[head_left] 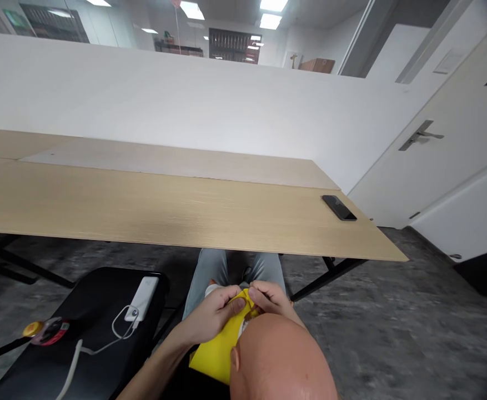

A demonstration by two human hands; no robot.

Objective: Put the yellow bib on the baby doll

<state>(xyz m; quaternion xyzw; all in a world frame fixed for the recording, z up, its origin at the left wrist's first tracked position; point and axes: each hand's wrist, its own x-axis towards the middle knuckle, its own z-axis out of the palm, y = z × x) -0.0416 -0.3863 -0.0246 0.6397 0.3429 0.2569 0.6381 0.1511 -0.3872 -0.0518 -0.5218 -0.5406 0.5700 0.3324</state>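
A bald baby doll point(285, 361) rests on the lap, its head toward the camera and its body mostly hidden behind the head. Yellow fabric point(216, 358), like a doll's garment or bib, lies along the doll's left side in view and runs up between the hands. My left hand point(218, 311) pinches the fabric, thumb on top. Close beside it, my right hand point(270, 297) has its fingers closed at the fabric's upper edge, near the doll's front. Something small and brownish shows below the fingers; I cannot make it out.
Ahead stands a long wooden table point(164, 208) with a phone point(339, 208) near its right end. On the left, a black chair point(93, 316) carries a white power bank point(142, 297) with a cable and a bottle point(46, 330). A white door point(447, 166) is at right.
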